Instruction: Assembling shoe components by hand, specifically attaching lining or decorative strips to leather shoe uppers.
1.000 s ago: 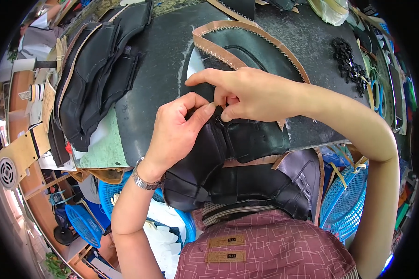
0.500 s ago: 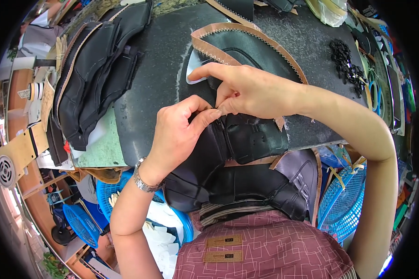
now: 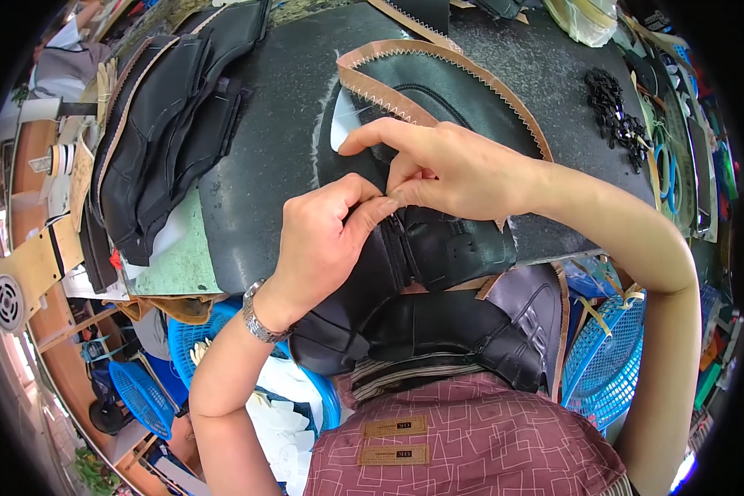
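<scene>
A black leather boot upper lies over the near edge of the table, with a black zipper running up it. My left hand, a metal watch on its wrist, pinches the zipper's upper end between thumb and forefinger. Against those fingertips press the thumb and a finger of my right hand, its forefinger lifted toward a white piece under the leather. The fingertips cover whatever small part sits at the zipper end. Beyond them curves a tan edging strip with white zigzag stitching.
Stacked black leather uppers lie at the left. A heap of small black parts sits at the right, near blue-handled scissors. More leather pieces rest on my lap, between blue baskets below the table.
Both hands keep their pinch at the zipper end and have shifted very slightly right and down. The leather pieces stay almost where they were.
</scene>
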Demonstrator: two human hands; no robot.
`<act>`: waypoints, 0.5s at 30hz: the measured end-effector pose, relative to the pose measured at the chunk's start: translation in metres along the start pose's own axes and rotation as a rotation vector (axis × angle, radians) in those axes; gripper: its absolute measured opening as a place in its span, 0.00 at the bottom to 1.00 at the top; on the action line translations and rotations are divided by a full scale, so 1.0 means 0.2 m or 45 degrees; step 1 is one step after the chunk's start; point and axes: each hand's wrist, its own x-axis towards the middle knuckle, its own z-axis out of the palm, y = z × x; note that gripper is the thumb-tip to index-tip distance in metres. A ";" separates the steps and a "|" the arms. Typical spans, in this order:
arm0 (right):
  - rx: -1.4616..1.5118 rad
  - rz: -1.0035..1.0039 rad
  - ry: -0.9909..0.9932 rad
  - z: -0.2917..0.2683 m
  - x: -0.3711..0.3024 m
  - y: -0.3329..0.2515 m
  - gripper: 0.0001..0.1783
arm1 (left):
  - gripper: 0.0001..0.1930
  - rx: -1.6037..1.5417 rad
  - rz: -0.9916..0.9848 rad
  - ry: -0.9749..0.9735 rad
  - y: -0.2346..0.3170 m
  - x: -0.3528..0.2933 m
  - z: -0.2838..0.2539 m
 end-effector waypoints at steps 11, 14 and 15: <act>-0.069 -0.016 -0.067 -0.01 0.00 0.01 0.30 | 0.08 -0.186 -0.202 0.005 0.00 -0.01 0.00; -0.076 -0.052 -0.060 -0.01 0.00 0.01 0.30 | 0.09 -0.242 -0.262 0.022 0.00 -0.01 0.00; -0.055 -0.047 -0.064 -0.01 0.00 0.01 0.30 | 0.09 -0.241 -0.262 0.019 0.00 -0.01 0.00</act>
